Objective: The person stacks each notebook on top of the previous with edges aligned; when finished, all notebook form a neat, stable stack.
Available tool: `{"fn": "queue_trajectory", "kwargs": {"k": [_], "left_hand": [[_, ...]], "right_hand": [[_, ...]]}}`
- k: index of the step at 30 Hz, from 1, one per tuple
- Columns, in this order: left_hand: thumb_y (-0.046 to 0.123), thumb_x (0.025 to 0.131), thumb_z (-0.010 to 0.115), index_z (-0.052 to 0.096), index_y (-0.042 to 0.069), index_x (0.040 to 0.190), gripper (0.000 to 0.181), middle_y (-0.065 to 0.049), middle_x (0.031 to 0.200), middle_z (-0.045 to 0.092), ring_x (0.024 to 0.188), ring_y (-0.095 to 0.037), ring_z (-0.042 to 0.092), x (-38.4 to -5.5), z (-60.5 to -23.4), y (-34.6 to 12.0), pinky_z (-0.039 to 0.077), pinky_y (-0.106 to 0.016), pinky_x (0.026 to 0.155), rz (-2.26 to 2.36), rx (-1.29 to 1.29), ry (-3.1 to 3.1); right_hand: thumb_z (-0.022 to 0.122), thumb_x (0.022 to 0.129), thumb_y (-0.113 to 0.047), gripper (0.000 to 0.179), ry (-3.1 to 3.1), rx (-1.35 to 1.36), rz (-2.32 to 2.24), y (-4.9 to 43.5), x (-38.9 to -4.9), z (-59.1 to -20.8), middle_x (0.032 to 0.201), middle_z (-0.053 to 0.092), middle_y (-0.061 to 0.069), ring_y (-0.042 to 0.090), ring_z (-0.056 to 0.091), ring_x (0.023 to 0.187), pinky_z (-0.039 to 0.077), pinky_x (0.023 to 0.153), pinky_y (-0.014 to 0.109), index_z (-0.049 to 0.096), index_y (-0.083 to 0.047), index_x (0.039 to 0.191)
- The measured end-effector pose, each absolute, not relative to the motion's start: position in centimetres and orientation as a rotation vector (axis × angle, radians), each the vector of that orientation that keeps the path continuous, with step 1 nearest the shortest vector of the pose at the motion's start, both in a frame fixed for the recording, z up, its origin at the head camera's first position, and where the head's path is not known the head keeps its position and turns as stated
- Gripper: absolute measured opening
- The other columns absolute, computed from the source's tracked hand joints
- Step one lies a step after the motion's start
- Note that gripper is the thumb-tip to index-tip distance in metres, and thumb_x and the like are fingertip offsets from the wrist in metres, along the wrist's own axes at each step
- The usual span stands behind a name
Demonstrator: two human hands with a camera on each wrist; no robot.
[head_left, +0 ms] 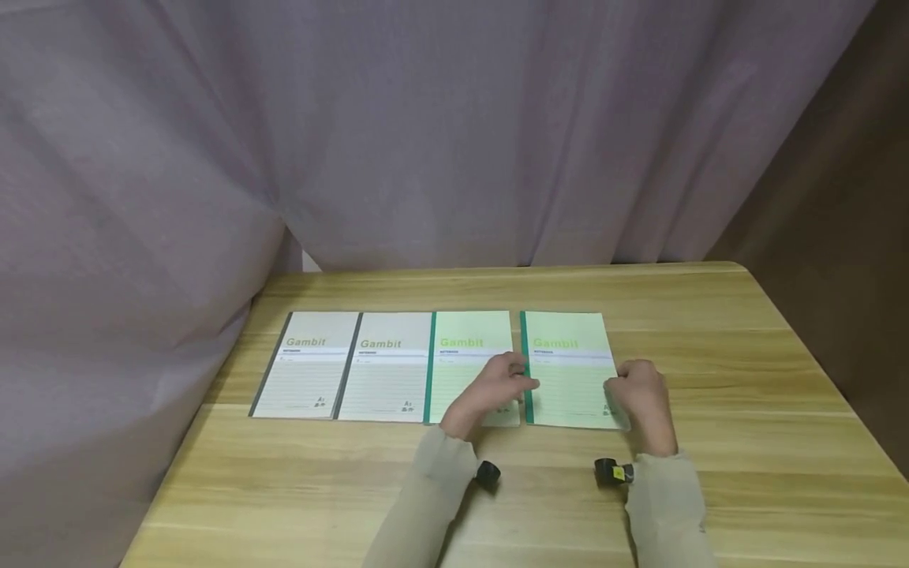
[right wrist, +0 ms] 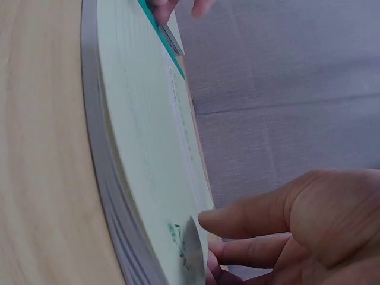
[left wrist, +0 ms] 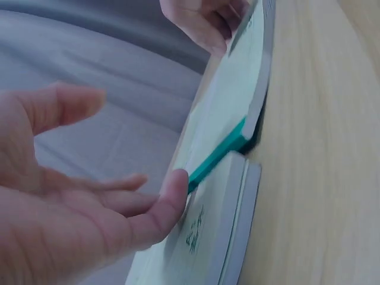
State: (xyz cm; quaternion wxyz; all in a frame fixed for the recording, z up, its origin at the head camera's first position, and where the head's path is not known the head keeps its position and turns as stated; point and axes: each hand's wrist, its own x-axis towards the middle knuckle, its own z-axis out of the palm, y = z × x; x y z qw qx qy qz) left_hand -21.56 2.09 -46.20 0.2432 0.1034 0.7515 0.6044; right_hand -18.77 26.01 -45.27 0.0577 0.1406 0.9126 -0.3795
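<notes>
Two notebooks with pale green covers and dark green spines lie side by side. My right hand pinches the right edge of the rightmost green notebook; its cover bends up near the thumb in the right wrist view, and the page edges curve. Over the right edge of the other green notebook is my left hand, thumb held apart from the fingers. In the left wrist view its fingertips are right at the gap between the two, beside the green spine.
Two notebooks with whitish covers and dark grey spines, one at the far left and one beside it, continue the row. All lie on a wood-grain table. A grey curtain hangs behind its back edge.
</notes>
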Motion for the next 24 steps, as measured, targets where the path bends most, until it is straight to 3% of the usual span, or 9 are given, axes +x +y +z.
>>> {"fn": "queue_trajectory", "kwargs": {"k": [6, 14, 24], "left_hand": [[0.010, 0.098, 0.061, 0.040, -0.011, 0.144, 0.055, -0.024, 0.137, 0.056, 0.127, -0.031, 0.055, -21.5, -45.8, 1.7, 0.047, -0.040, 0.103, 1.786, 0.208, 1.915], [0.005, 0.094, 0.062, 0.034, -0.010, 0.149, 0.064, -0.026, 0.143, 0.047, 0.112, -0.027, 0.064, -21.8, -46.0, 1.6, 0.052, -0.036, 0.095, 1.881, 0.146, 1.836], [-0.006, 0.092, 0.058, 0.045, -0.011, 0.142, 0.052, -0.014, 0.120, 0.064, 0.106, -0.020, 0.063, -21.9, -47.8, 2.3, 0.054, -0.033, 0.089, 1.937, 0.251, 1.812]], "right_hand": [[0.055, 0.085, -0.002, 0.020, 2.763, 0.435, -1.177, 26.0, -18.7, -45.2, 0.084, 0.059, 0.021, 0.033, 0.051, 0.078, 0.040, 0.061, 0.036, 0.065, 0.015, 0.092], [0.057, 0.085, -0.002, 0.020, 2.752, 0.451, -1.171, 26.1, -18.6, -44.9, 0.086, 0.059, 0.021, 0.034, 0.051, 0.080, 0.041, 0.064, 0.036, 0.062, 0.015, 0.094], [0.056, 0.086, -0.004, 0.036, 2.754, 0.442, -1.074, 26.2, -19.0, -44.7, 0.110, 0.059, 0.034, 0.045, 0.052, 0.099, 0.046, 0.083, 0.054, 0.059, 0.020, 0.112]]}}
